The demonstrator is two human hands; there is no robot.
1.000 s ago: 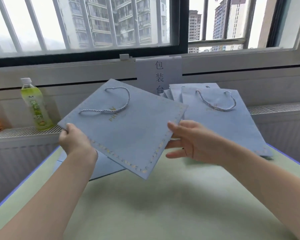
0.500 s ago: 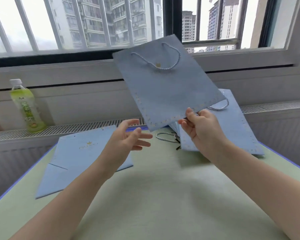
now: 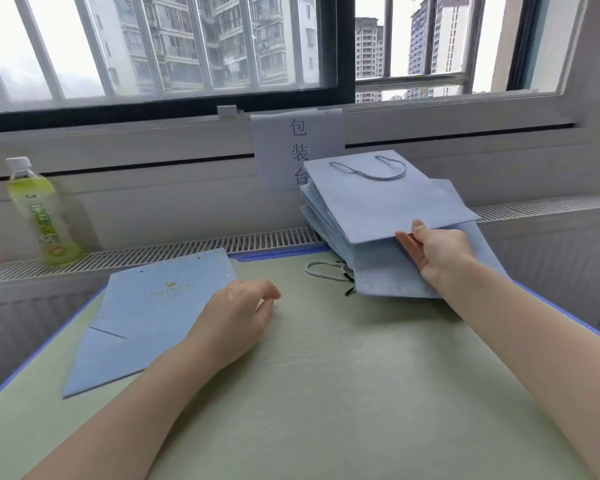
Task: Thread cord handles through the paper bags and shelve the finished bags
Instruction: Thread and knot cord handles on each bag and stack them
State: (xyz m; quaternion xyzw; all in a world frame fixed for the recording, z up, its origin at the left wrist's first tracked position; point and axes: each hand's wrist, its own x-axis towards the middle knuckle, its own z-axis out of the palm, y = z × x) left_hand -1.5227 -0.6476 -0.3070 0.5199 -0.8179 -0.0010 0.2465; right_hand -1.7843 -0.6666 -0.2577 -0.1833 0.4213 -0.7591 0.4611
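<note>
The green table [image 3: 326,393] is the landmark. At its far right corner a stack of finished bags [image 3: 329,233] leans against the window ledge, and the right hand [image 3: 437,247] is setting 1 more finished bag [image 3: 385,202] on top of it, cord handle [image 3: 371,171] uppermost. To do this well, I judge the bag should be slid flat until its edges square with the stack before it is let go, so the leaning pile does not fan out or slip toward the table.

On the table's left side lies 1 unthreaded bag [image 3: 142,313], its punched holes toward the ledge. A loose cord [image 3: 326,270] lies at the table's far edge, touching the foot of the stack.

The right hand pinches the top bag's lower edge, thumb above, fingers beneath. The left hand [image 3: 236,317] hovers just beside the unthreaded bag, fingers loosely curled, holding nothing.
</note>
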